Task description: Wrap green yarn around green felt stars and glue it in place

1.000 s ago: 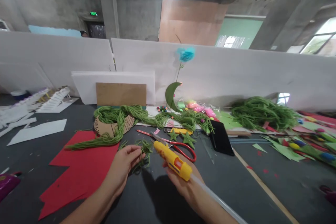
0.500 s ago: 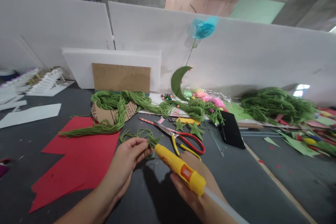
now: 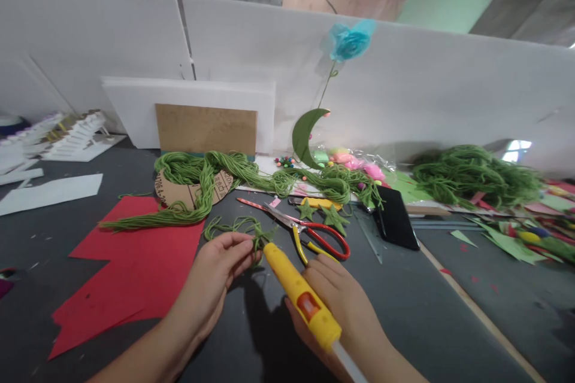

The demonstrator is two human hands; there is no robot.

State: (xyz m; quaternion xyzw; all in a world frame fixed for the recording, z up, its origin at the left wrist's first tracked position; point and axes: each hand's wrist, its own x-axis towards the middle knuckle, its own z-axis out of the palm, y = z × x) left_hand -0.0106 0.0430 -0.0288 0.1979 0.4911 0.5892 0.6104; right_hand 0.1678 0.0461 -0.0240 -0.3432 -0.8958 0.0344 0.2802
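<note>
Between the thumb and fingers of my left hand is a small star wound with green yarn, partly hidden by the fingertips. Loose green yarn trails from it on the table. My right hand is wrapped round a yellow glue gun with a glue stick sticking out of its back. The gun's tip is at the star; whether it touches, I cannot tell. Just beyond lie scissors with red and yellow handles, and two green stars.
Red paper lies at left, below a green yarn hank on cardboard. A green crescent and blue flower stand behind. A black phone, a clear ruler and a yarn heap are at right.
The glue gun has swung to a steeper angle, its back end moving left, and my right hand has turned with it. My left hand still pinches the star. The view has shifted slightly.
</note>
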